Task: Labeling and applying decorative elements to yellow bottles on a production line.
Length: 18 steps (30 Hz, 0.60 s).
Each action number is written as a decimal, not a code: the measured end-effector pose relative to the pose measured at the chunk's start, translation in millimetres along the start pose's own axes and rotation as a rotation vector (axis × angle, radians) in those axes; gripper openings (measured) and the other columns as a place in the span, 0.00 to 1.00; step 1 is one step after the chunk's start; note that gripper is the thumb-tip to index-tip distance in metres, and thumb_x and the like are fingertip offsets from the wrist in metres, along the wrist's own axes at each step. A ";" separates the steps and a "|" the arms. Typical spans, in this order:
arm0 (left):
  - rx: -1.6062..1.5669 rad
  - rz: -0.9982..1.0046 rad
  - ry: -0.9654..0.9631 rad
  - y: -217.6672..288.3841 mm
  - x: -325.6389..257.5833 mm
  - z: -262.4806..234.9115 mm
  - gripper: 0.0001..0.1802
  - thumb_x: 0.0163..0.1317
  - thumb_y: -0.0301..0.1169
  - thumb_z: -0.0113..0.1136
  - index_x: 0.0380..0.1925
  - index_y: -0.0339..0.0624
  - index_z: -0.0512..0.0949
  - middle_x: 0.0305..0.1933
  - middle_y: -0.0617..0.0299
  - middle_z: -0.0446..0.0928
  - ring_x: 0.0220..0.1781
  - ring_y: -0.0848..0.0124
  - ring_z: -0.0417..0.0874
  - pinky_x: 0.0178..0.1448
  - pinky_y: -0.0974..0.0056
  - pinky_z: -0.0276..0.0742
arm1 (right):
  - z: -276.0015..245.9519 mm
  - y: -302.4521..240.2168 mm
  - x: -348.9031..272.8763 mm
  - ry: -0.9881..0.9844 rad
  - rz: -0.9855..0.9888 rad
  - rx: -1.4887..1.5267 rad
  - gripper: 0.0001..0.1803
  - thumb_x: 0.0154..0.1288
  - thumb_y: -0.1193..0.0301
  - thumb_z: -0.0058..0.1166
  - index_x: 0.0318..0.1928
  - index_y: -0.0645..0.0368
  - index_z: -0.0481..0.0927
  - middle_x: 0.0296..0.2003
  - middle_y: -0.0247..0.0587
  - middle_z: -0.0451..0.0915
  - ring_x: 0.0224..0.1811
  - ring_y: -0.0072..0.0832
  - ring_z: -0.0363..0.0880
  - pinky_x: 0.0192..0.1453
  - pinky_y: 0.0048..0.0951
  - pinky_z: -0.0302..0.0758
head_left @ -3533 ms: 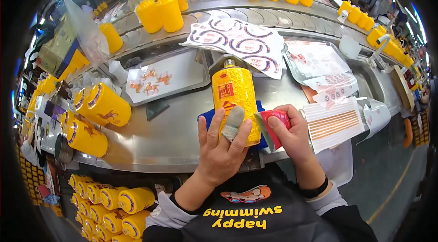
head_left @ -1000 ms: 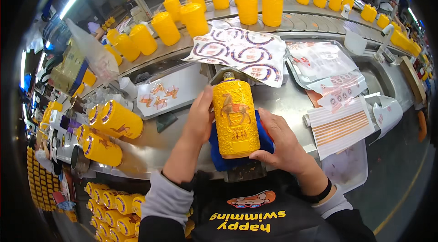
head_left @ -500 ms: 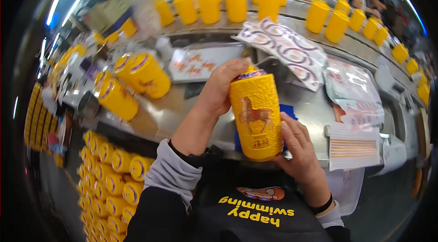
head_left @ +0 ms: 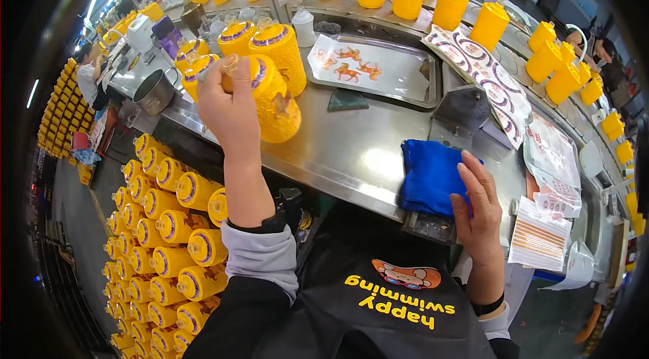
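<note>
My left hand point(head_left: 233, 109) is closed around the neck of a yellow textured bottle point(head_left: 278, 105) with a purple-patterned ring at its shoulder and a brownish picture on its side. It tilts over the steel bench point(head_left: 331, 156), close to several similar yellow bottles point(head_left: 280, 48). I cannot tell whether its base touches the bench. Beside a folded blue cloth point(head_left: 429, 176) at the bench's front edge, my right hand point(head_left: 481, 207) is open with its fingers apart, holding nothing.
A metal tray point(head_left: 422, 92) holds horse decals point(head_left: 348, 65), with a dark green flat piece point(head_left: 348, 100) before it. Decal sheets point(head_left: 487, 78) lie to the right. Stacked yellow bottles point(head_left: 165, 230) stand at lower left; more line the conveyor point(head_left: 345, 7). A co-worker point(head_left: 598, 51) is at far right.
My left hand has carried the bottle from in front of me to the group of bottles on the left. My right hand has let go of it. The view has shifted, and the blue cloth is uncovered.
</note>
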<state>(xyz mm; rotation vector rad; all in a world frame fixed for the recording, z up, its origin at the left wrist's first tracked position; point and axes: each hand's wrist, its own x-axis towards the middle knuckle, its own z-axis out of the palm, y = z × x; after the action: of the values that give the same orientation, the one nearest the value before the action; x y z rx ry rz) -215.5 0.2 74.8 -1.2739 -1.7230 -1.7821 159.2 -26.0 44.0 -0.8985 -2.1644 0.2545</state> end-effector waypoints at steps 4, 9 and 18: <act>0.213 0.046 0.073 -23.0 9.5 1.5 0.15 0.62 0.36 0.66 0.38 0.33 0.80 0.40 0.50 0.80 0.45 0.55 0.80 0.51 0.57 0.75 | -5.7 -1.0 -1.6 0.018 0.114 -0.037 0.22 0.63 0.83 0.55 0.59 0.66 0.75 0.62 0.55 0.73 0.64 0.48 0.72 0.67 0.41 0.69; 0.354 -0.103 0.003 -46.3 18.7 10.0 0.17 0.62 0.38 0.65 0.39 0.32 0.79 0.43 0.47 0.79 0.48 0.52 0.78 0.54 0.55 0.73 | -14.2 -3.5 -11.9 0.103 0.260 -0.080 0.18 0.68 0.84 0.48 0.58 0.66 0.76 0.64 0.54 0.72 0.66 0.45 0.71 0.67 0.36 0.68; 0.321 0.303 -0.024 -7.3 20.2 22.3 0.26 0.62 0.32 0.65 0.57 0.31 0.71 0.55 0.45 0.76 0.60 0.50 0.73 0.66 0.52 0.66 | -62.2 -16.4 -69.4 0.373 0.577 -0.030 0.14 0.69 0.86 0.43 0.49 0.67 0.80 0.64 0.58 0.71 0.67 0.44 0.71 0.68 0.36 0.69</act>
<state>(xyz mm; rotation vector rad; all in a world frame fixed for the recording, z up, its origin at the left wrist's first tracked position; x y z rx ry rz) -224.0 28.7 82.9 -1.3326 -1.6430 -1.2691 227.2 -91.0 53.9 -1.4517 -1.5380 0.3050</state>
